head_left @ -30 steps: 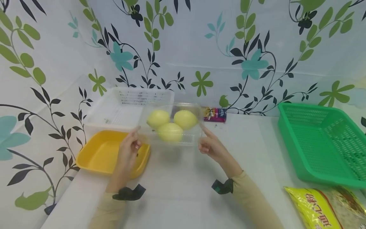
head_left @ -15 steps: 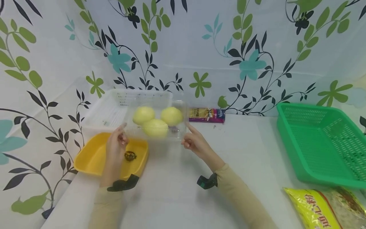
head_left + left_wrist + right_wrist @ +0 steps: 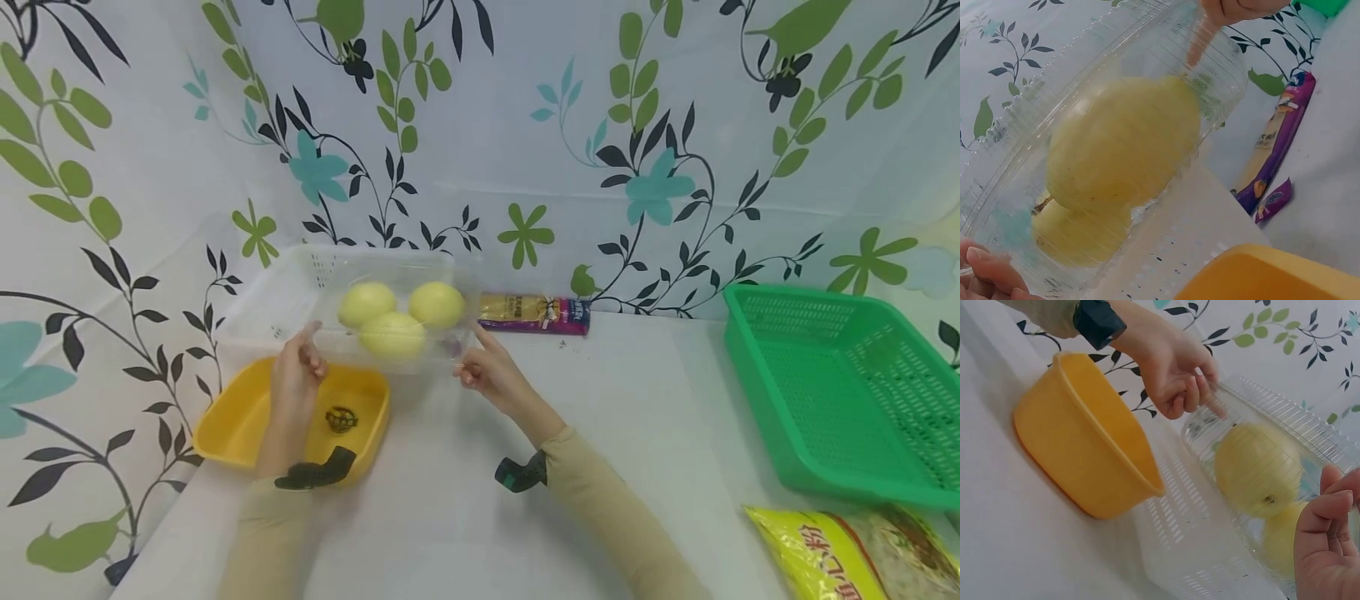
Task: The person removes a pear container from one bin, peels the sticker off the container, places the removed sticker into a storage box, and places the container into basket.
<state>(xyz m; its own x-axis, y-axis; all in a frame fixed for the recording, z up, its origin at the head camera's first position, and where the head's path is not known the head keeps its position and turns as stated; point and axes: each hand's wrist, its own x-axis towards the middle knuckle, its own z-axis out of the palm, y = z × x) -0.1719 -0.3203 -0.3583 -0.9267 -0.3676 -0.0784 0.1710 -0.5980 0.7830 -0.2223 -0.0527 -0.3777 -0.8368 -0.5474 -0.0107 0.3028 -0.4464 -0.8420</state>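
A clear plastic container (image 3: 438, 353) with a ridged rim holds three pale yellow pears (image 3: 393, 336); a short stem shows in the left wrist view. It is raised above the white basket, between both hands. The left hand (image 3: 296, 367) grips its left end, index finger stretched along the side and the other fingers curled. At the right end the right hand (image 3: 491, 371) holds it the same way. In the right wrist view, the left hand (image 3: 1175, 378) is at the rim's far corner and the right hand (image 3: 1332, 531) at the near end.
The white perforated basket (image 3: 258, 312) stands at the back left, behind a yellow basin (image 3: 360, 417). A purple and gold packet (image 3: 534, 314) lies against the patterned backdrop. At the right are a green basket (image 3: 780, 417) and a yellow food bag (image 3: 825, 550).
Both hands have carried the container of pears to the left, over the white basket. More of the purple and gold packet now shows. The other things have stayed in place.
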